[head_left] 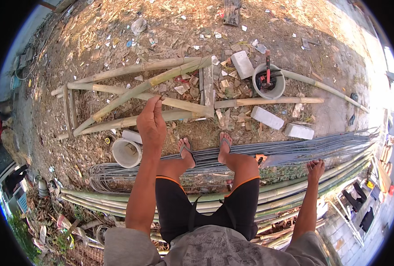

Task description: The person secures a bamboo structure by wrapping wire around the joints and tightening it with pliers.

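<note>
My left hand (pixel 151 119) is raised in front of me, thumb and fingers pressed together; a tiny dark bit shows at the fingertips, too small to name. In the picture it overlaps a bamboo frame (pixel 130 95) lying on the ground, made of long poles, a diagonal pole and short cross pieces. Out to the right, my right hand (pixel 315 169) has its fingers curled together, and what they hold, if anything, does not show. Behind that hand lie long grey steel rods (pixel 294 150) and bamboo poles (pixel 290 188). A handsaw (pixel 261 160) with an orange handle rests by my right knee.
A bucket of tools (pixel 274 91) stands beyond the frame's right end, near several pale blocks (pixel 267 117). Another pale bucket (pixel 127 153) sits left of my feet. Loose poles (pixel 325 90) reach right. Leaves and rubble litter the ground. A wall (pixel 361 235) borders the lower right.
</note>
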`<action>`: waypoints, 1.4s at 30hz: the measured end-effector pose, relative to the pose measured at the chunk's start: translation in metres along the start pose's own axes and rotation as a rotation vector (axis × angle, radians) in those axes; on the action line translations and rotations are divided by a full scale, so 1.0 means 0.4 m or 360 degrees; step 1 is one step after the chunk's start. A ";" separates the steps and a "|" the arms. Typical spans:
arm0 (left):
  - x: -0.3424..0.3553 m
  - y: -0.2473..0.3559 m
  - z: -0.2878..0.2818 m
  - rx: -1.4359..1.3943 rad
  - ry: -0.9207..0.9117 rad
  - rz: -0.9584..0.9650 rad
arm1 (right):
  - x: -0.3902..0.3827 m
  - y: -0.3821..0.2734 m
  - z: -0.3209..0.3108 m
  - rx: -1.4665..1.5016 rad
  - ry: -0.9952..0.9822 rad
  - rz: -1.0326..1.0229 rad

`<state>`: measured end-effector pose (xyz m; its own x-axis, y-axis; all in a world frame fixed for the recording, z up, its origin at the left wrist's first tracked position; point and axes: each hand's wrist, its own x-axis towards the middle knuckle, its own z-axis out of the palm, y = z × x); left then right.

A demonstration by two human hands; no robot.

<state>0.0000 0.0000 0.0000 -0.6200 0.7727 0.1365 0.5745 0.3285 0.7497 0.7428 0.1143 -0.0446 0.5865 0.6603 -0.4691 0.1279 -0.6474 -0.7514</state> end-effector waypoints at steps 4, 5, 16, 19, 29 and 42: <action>0.022 -0.184 0.198 -0.0823 0.0053 -0.0459 | 0.242 0.002 0.121 0.0128 -0.0014 -0.0143; 0.038 -0.241 0.220 -0.1180 0.0044 -0.0608 | 0.294 0.068 0.135 0.0166 -0.0011 -0.0085; 0.019 -0.580 0.355 -0.1803 0.0440 -0.0789 | -0.237 0.114 1.196 -0.0691 -0.1497 -0.1336; 0.064 -0.582 0.322 -0.1771 0.0702 -0.0566 | -0.490 0.149 1.360 -0.0914 -0.2075 -0.1746; 0.059 -0.654 0.300 -0.1963 0.1169 -0.0570 | -0.689 0.306 1.416 -0.0821 -0.2042 -0.2180; 0.093 -0.832 0.310 -0.1737 0.1096 -0.0791 | -0.654 0.328 1.395 -0.1645 -0.1618 -0.2887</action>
<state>-0.1480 -0.0130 -0.3246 -0.9545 0.1742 -0.2420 -0.2895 -0.3469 0.8921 0.1599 0.0690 -0.2795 -0.9597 0.2713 -0.0735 0.2810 0.9218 -0.2672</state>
